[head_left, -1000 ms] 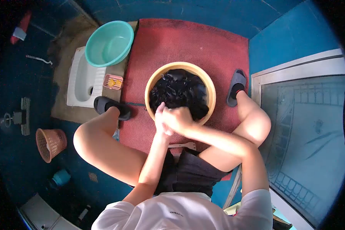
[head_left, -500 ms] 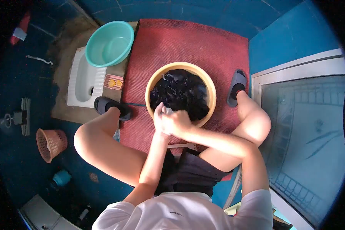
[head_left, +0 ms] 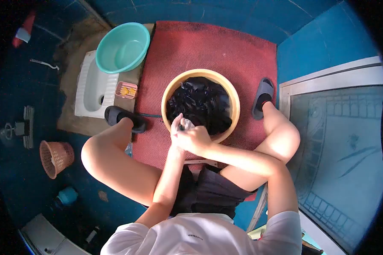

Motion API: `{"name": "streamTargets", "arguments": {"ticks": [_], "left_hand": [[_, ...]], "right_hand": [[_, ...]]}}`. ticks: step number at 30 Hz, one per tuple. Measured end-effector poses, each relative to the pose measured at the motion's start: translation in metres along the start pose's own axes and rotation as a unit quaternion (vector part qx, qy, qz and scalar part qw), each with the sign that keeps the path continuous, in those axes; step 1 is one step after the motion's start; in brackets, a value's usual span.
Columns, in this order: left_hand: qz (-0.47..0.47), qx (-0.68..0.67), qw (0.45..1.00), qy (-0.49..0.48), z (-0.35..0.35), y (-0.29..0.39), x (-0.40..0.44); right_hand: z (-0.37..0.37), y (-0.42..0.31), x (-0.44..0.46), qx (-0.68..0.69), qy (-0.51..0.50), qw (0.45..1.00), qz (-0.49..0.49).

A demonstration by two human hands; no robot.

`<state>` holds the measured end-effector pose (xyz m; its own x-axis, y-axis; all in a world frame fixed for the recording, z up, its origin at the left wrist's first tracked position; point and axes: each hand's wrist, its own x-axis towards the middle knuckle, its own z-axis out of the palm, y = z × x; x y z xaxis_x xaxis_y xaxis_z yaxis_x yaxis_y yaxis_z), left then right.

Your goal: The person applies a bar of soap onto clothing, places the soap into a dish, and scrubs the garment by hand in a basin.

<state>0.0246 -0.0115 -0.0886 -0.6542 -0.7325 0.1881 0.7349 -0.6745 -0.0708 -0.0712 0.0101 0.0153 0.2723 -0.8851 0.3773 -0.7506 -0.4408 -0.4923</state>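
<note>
A yellow basin (head_left: 235, 95) holds a heap of wet black cloth (head_left: 200, 100). Over its near rim, my two hands are pressed together. My left hand (head_left: 176, 129) is on the left, its fingers pointing up and partly curled. Folded across it from the right is my right hand (head_left: 195, 140), fingers closed. A small dark bit and something whitish show between the hands, too small to identify. The black cloth lies just beyond my fingers.
The basin stands on a red mat (head_left: 208, 42) between my slippered feet. A green basin (head_left: 122, 49) rests partly over a squat toilet (head_left: 89, 95), beside a pink soap dish (head_left: 126, 90). An orange basket (head_left: 57, 158) is at left, a glass-paned door (head_left: 340, 157) at right.
My right hand has shifted slightly down and left against my left hand, and a small dark bit now shows between them. The basin and cloth look much the same.
</note>
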Motion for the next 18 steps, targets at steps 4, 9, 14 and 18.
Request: {"name": "streamTargets", "arguments": {"ticks": [4, 9, 14, 18], "left_hand": [[0.095, 0.139, 0.867, 0.469, 0.063, -0.021, 0.018], [0.070, 0.045, 0.953, 0.293, 0.040, -0.005, 0.008], [0.041, 0.039, 0.949, 0.310, 0.036, 0.000, 0.009], [0.082, 0.091, 0.846, 0.519, 0.081, -0.015, 0.031]], "right_hand": [[-0.004, 0.015, 0.015, -0.081, -0.083, 0.990, 0.082], [0.003, 0.016, 0.003, -0.003, -0.088, 0.996, -0.013], [0.001, 0.000, -0.001, -0.016, -0.047, 0.999, -0.005], [0.006, 0.025, 0.010, -0.045, -0.075, 0.995, 0.056]]}}
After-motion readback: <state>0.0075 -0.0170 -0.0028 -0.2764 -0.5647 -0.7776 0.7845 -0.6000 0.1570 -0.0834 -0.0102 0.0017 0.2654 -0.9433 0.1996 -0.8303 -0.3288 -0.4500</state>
